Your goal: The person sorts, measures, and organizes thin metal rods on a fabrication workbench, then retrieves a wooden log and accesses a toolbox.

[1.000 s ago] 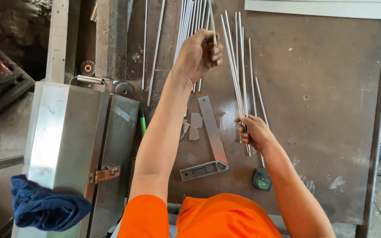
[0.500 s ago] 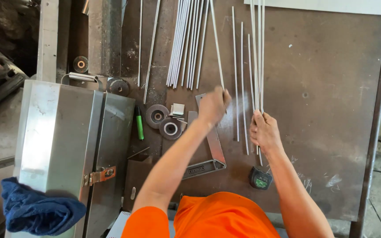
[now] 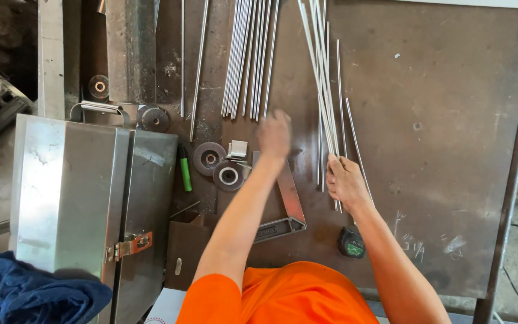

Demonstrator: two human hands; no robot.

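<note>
Right hand [image 3: 346, 180] clenched thin steel rods [image 3: 325, 90] mid-workbench [image 3: 451, 180]; left hand [image 3: 274, 135] blurred, grip indeterminable. Best squared flush at near ends.

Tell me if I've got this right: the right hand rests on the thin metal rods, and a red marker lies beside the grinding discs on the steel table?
Nearly. The head view shows the marker is green, not red. The rest stands: the right hand rests on the thin metal rods, and the marker lies beside the grinding discs on the steel table.

Your brown steel worktable [image 3: 451, 150], thin metal rods [image 3: 247, 60] fanned across it, grinding discs [image 3: 210, 158], green marker [image 3: 184, 171], steel square [image 3: 288, 207], tape measure [image 3: 351, 242], metal box [image 3: 85, 204]
</note>
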